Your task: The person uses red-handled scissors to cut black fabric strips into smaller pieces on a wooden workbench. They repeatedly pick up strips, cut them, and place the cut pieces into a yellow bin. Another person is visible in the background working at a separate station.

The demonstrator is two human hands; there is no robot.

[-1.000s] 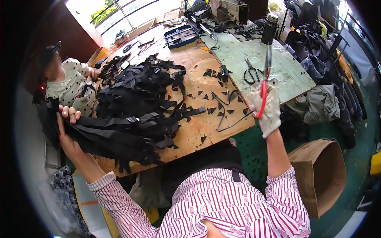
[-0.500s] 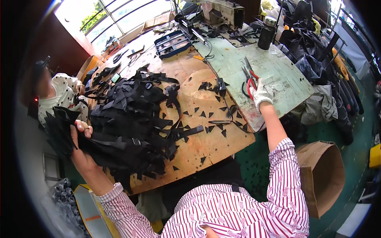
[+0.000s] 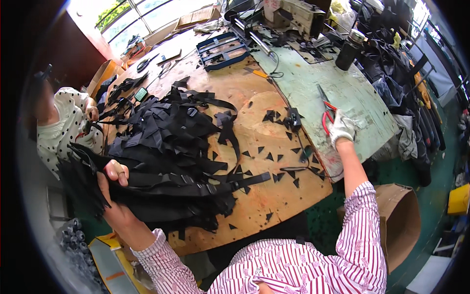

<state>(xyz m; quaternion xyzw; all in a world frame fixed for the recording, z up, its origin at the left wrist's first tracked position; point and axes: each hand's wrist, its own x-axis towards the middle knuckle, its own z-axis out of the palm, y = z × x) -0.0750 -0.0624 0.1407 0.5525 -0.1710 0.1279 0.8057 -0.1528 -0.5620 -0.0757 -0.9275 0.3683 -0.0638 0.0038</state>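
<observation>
Your R hand point(image 3: 342, 129) has lowered red-handled metal scissors point(image 3: 330, 105) near pale-green board point(image 3: 364, 100) L edge: no snipping, grip unclear. L hand point(image 3: 115, 174) holds black cloth straps point(image 3: 159, 180).

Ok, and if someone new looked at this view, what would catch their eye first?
Probably the big heap of black fabric pieces across the left of the wooden table, with the left hand gripping a black bundle at its near-left end. Next, the red-handled scissors by the gloved right hand, at the pale green board on the right.
</observation>
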